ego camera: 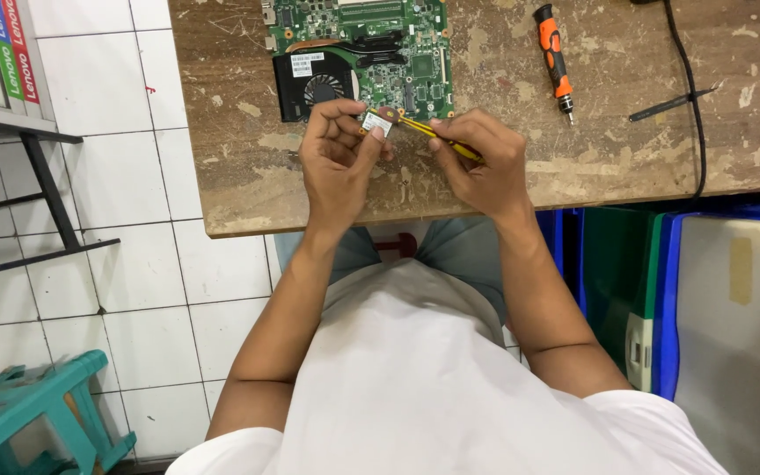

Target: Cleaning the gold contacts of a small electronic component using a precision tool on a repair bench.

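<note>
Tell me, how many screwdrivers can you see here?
2. An orange-and-black screwdriver lies on the wooden table, right of the green circuit board. A yellow-handled screwdriver is in the right hand, tip at the small card in the left hand.

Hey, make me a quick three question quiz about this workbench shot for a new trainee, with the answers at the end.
1. True or false: the left hand pinches a small card module between its fingertips.
2. What does the right hand hold? A) the orange screwdriver B) a thin yellow tool C) a black cable
3. Which part sits at the lower left of the green circuit board?

Key
1. True.
2. B: the yellow tool, its tip at the module. The orange screwdriver lies untouched on the wooden table.
3. A black cooling fan.
</note>
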